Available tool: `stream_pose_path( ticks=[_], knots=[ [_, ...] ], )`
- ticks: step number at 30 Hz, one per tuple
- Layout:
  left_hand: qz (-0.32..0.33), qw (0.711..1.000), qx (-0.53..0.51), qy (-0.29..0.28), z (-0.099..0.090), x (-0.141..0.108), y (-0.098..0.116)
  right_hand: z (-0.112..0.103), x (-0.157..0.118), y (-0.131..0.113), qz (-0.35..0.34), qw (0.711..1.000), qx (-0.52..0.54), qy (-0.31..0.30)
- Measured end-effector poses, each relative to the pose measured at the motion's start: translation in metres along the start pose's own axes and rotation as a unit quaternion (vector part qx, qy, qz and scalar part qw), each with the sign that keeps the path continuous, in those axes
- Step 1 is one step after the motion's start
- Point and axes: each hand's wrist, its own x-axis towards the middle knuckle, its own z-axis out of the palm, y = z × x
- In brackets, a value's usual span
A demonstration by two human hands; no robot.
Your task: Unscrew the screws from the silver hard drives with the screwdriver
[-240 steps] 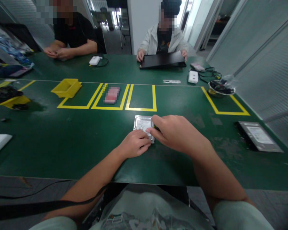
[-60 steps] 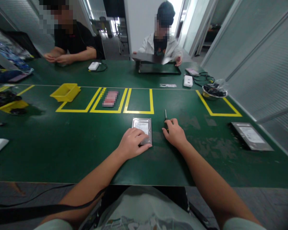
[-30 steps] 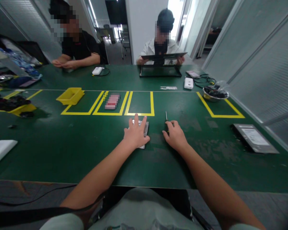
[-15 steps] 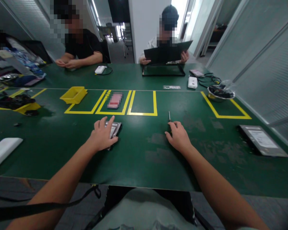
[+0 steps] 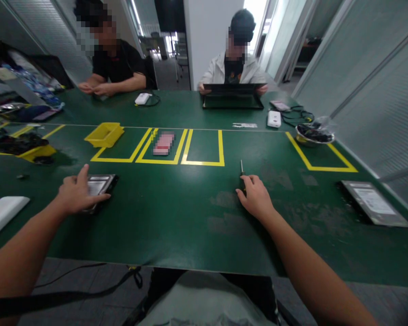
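Head view: clock face centred on the green table (image 5: 170,203) between the hands, wearer at 6. Left hand (image 5: 74,194) is out at 9, over a hard drive (image 5: 101,184); thumb on one side, fingers parted, so the grip looks part-open, spanning the drive (underside hidden; cannot tell whether it is lifted or flat). Right hand (image 5: 258,198) is at 3, loosely curled round the handle of a screwdriver (image 5: 242,174), shaft pointing to 12. Second drive (image 5: 374,201) lies farther out at 3; yellow tray (image 5: 105,140) sits at 10; white device (image 5: 5,215) lies at 9, beyond the left hand. Step in hand, as judged: positioning the drive on the 9 side, screwdriver idle. Any set-down calls for keeping the drive level, apart from the white device, before the fingers release.
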Motion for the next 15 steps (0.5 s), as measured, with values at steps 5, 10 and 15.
stream_pose_path(
  ticks=[5, 10, 15],
  knots=[
    [-0.041, 0.999, -0.008, -0.020, 0.000, 0.021, -0.050, 0.001, 0.001, 0.002, -0.003, 1.000, 0.000, -0.004],
    [-0.025, 0.999, -0.008, -0.019, 0.002, 0.046, -0.090, 0.001, 0.001, 0.003, -0.010, 1.000, 0.002, -0.008],
    [-0.024, 0.999, -0.007, -0.027, 0.001, 0.064, -0.111, 0.001, 0.002, 0.003, -0.011, 1.000, 0.003, -0.010]
  ],
)
